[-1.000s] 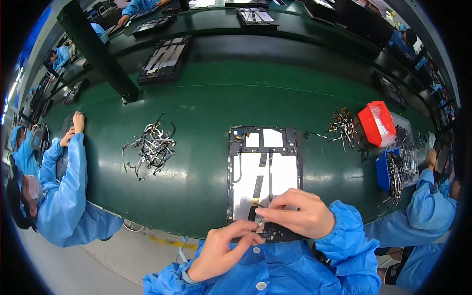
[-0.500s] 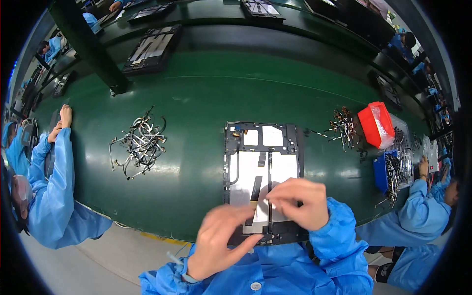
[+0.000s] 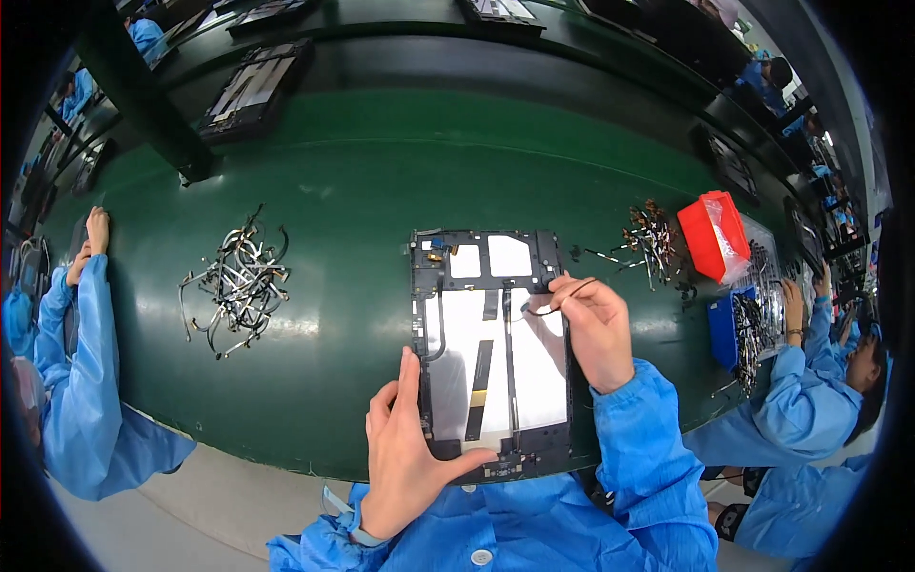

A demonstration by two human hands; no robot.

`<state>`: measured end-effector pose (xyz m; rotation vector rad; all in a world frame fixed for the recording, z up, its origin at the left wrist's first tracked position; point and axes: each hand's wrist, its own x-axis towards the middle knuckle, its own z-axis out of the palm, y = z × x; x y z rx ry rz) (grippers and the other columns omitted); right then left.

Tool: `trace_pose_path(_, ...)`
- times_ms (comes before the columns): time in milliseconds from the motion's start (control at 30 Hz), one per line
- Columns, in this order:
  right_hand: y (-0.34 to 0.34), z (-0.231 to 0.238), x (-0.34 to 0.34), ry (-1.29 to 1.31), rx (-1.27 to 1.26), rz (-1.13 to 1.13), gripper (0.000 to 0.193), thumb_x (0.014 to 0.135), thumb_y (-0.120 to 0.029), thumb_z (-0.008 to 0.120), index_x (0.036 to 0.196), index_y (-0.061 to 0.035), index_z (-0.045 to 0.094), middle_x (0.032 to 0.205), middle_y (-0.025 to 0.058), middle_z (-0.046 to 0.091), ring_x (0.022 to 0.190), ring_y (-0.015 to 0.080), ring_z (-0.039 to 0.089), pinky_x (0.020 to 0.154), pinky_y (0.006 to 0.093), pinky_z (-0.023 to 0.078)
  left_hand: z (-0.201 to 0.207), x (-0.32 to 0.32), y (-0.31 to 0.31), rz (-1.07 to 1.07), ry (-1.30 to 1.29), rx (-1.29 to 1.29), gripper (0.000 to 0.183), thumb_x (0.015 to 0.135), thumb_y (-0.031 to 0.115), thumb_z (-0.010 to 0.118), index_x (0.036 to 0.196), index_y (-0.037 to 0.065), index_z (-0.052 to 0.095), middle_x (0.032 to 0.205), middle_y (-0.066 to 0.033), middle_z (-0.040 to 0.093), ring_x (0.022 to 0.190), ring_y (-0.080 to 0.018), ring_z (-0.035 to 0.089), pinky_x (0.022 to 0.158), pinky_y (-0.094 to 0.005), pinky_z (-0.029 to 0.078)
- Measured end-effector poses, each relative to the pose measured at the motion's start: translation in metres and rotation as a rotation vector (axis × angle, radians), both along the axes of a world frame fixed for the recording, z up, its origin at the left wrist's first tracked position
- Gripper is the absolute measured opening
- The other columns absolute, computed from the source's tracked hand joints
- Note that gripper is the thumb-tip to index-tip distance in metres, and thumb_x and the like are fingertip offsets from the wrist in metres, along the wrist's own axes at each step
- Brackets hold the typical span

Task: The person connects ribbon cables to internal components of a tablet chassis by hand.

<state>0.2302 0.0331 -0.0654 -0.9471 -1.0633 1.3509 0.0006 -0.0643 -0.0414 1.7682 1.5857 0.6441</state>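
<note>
A tablet-like device body lies on the green table in front of me, with a black frame, silver-white panels and dark flex strips down its middle. My left hand rests at its lower left corner, fingers stretched along the left side and thumb spread over the bottom edge. At the upper right side, my right hand is closed in a pinch on a thin black cable. The cable curves over the silver panel, its free end toward the middle. Whether its other end is attached is hidden by my fingers.
To the left lies a tangled heap of cables. A smaller pile of cables sits at right, near a red bin and a blue bin. Co-workers in blue sit at both sides. A green post stands at far left.
My right hand has moved up from the device's lower middle to its upper right edge, the black cable in its pinch. My left hand has shifted to the lower left corner, fingers straightened.
</note>
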Motion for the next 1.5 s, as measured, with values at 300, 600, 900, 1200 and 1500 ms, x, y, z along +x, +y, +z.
trace_pose_path(300,-0.019,0.061,-0.05,-0.596,-0.105,0.288,0.011,0.081,-0.006,0.072,0.091,-0.0008,0.072,0.079,0.0062,0.069,0.061,0.0057,0.058,0.054,0.0211,0.046,0.001,-0.015,-0.016,0.113,-0.283,-0.009,0.07,0.072,0.018,0.079,0.133,-0.001,0.048,0.113,-0.0173,0.063,0.099,-0.0282,0.059,0.082,-0.035,0.049)
trace_pose_path(600,-0.014,0.043,-0.063,-0.771,-0.144,0.34,0.007,0.081,0.002,0.07,0.088,0.0022,0.072,0.082,0.0033,0.069,0.054,-0.0019,0.042,0.045,0.0155,0.032,0.004,-0.031,0.006,-0.055,0.218,0.482,0.03,0.066,0.002,0.065,0.095,0.006,0.069,0.096,-0.0025,0.068,0.085,-0.0193,0.061,0.074,-0.0328,0.041)
trace_pose_path(900,-0.013,0.036,-0.062,-0.711,-0.101,0.321,0.009,0.079,0.002,0.07,0.089,0.002,0.072,0.083,0.0046,0.069,0.052,-0.0012,0.041,0.044,0.0169,0.031,-0.007,-0.031,0.029,-0.241,0.468,0.681,0.021,0.073,0.014,0.061,0.093,0.012,0.068,0.09,0.0,0.065,0.082,-0.0141,0.06,0.072,-0.0292,0.044)
trace_pose_path(1200,-0.012,0.039,-0.059,-0.682,-0.1,0.348,0.011,0.079,0.003,0.07,0.089,0.0018,0.071,0.083,0.0051,0.069,0.052,-0.0004,0.041,0.045,0.0177,0.03,0.0,-0.036,0.032,-0.36,0.552,0.695,0.022,0.071,0.013,0.061,0.092,0.012,0.068,0.079,0.0003,0.059,0.076,-0.0138,0.06,0.068,-0.0263,0.048)
trace_pose_path(1500,-0.012,0.035,-0.061,-0.72,-0.055,0.336,0.011,0.079,-0.008,0.071,0.088,-0.0041,0.07,0.074,0.0054,0.067,0.045,0.0084,0.047,0.043,0.0236,0.037,-0.015,-0.007,0.017,-0.36,0.237,0.745,0.016,0.071,0.009,0.061,0.086,0.004,0.065,0.082,-0.0061,0.056,0.081,-0.0184,0.06,0.081,-0.0295,0.056)
